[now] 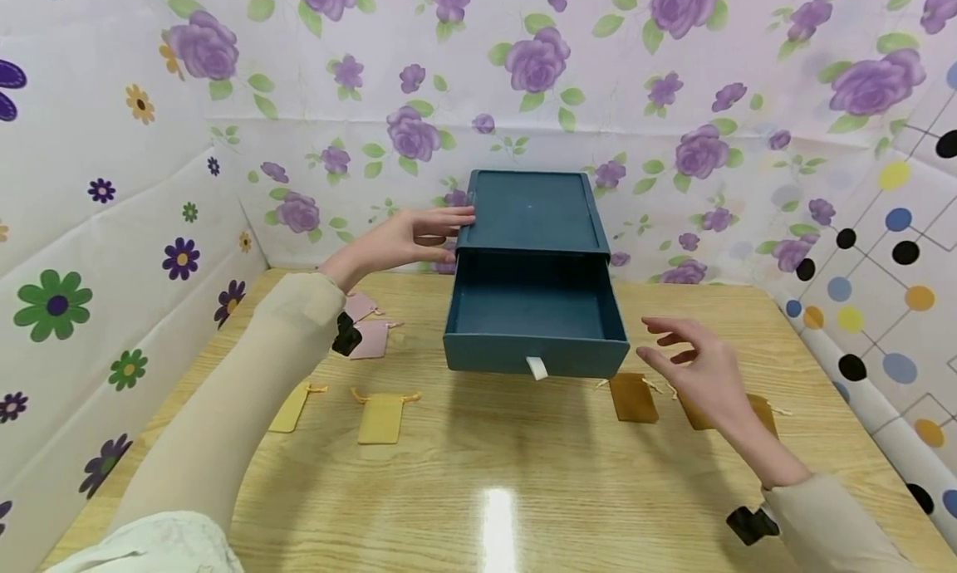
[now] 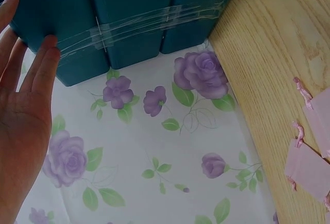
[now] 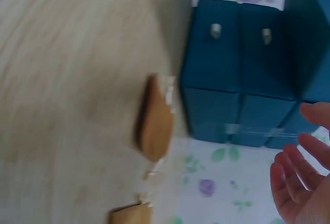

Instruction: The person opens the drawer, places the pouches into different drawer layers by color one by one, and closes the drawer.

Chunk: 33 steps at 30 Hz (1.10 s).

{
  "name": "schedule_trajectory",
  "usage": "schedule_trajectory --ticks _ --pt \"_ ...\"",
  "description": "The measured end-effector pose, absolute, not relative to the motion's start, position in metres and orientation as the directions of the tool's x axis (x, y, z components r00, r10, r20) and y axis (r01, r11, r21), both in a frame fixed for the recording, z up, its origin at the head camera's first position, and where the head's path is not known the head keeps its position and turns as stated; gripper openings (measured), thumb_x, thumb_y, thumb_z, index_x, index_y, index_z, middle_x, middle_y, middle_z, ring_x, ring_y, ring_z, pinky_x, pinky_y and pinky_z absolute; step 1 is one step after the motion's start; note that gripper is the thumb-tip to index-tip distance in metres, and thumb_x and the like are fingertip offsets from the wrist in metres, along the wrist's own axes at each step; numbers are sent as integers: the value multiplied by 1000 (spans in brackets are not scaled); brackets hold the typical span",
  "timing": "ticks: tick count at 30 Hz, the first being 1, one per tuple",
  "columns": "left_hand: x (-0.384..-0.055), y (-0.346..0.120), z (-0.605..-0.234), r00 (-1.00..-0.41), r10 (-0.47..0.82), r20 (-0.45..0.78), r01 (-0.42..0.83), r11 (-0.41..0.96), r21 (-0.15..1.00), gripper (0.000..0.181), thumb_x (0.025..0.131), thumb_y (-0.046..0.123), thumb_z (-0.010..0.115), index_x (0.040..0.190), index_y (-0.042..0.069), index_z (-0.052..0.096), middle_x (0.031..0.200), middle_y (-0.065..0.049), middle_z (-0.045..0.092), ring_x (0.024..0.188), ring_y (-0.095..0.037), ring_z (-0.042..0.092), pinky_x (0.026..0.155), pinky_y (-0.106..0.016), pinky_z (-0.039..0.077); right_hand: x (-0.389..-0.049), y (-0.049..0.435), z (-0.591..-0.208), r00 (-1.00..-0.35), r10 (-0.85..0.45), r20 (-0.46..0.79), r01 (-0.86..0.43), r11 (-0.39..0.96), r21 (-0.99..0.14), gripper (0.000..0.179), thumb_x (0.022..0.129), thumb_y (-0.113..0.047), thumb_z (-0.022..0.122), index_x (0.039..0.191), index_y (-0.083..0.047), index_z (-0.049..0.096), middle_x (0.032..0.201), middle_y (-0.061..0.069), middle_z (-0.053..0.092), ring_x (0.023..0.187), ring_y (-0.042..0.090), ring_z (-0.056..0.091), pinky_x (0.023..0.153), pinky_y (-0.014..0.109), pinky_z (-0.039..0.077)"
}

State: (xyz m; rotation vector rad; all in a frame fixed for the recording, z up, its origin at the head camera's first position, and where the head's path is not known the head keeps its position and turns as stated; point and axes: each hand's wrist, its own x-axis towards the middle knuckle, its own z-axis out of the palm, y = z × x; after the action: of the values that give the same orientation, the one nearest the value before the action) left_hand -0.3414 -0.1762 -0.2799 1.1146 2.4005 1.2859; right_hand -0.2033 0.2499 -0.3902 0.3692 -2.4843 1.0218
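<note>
A dark teal drawer cabinet [image 1: 532,216] stands at the back of the table. Its top drawer [image 1: 486,353] is pulled out, showing a bare inside and a white pull tab [image 1: 537,368]. My left hand [image 1: 411,237] rests its straight fingers on the cabinet's left side near the top; the left wrist view shows the fingertips at the teal wall [image 2: 56,15]. To the right of the drawer, my right hand [image 1: 699,365] hovers with loosely bent fingers and nothing in them. Two closed drawers [image 3: 214,54] with tabs show below in the right wrist view.
Pink pouches [image 1: 370,340] and yellow pouches [image 1: 381,419] lie on the table at left. Several brown pouches [image 1: 634,399] lie at right, partly under my right hand in this view. Clear tape [image 2: 136,26] binds the stacked units. Flowered cloth [image 1: 419,58] hangs behind.
</note>
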Motion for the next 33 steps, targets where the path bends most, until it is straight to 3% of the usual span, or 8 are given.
schedule_trajectory --ticks 4,8,23,33 --pt "-342 -176 -280 -691 701 173 530 330 781 60 94 6 66 149 15 46 163 -1 31 146 -27 40 120 -46 35 -208 252 -400 -892 -179 415 -403 730 -552 47 87 -19 77 131 -12 65 120 12 66 97 22 63 69 15 54" --pt "-342 -177 -280 -692 700 177 533 329 780 60 94 7 66 149 15 46 163 0 32 146 -26 40 120 -47 34 -211 253 -405 -910 -251 331 -399 751 -527 51 88 -22 77 135 -12 62 127 15 63 102 32 64 70 24 55" --pt "-343 -176 -282 -698 694 173 531 340 776 60 94 6 66 150 15 45 163 0 31 145 -28 41 120 -45 35 -219 264 -424 -924 -376 71 -360 790 -497 51 86 -18 77 132 -4 62 130 25 60 108 40 62 81 48 58" --pt "-345 -177 -285 -693 698 182 538 333 774 60 94 9 66 150 16 45 164 0 31 145 -28 41 120 -47 35 -224 268 -432 -920 -390 31 -358 805 -473 51 82 -16 80 130 -4 64 127 22 62 111 40 62 88 53 56"
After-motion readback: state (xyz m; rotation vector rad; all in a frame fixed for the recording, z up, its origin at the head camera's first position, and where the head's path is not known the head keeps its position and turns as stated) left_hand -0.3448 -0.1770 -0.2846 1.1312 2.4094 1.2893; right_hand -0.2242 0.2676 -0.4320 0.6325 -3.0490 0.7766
